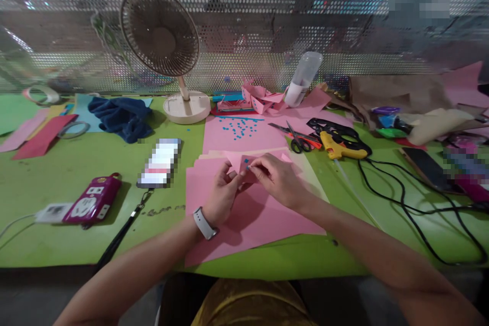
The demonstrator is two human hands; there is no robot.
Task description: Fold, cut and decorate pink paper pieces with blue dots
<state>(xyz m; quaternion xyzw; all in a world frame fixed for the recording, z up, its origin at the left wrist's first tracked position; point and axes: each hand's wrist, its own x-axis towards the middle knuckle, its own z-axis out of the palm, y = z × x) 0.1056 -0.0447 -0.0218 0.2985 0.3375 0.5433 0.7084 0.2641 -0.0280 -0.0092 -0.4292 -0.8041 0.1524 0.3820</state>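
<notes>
Over a stack of pink paper sheets (267,219), my left hand (224,188) is closed on a small folded pink paper piece (245,162). Small blue dots show on that piece. My right hand (277,175) pinches at the piece's upper right edge, fingertips pressed together beside a blue dot; whatever tiny thing lies between them is too small to make out. Just beyond the hands, many little blue paper dots (240,127) are scattered on another pink sheet (214,137).
Behind stand a fan (164,43), folded pink paper shapes (262,98) and a clear bottle (303,79). Scissors (300,140) and a yellow glue gun (340,147) with cords lie right. A phone (160,163), purple power strip (93,198) and blue cloth (124,117) are left.
</notes>
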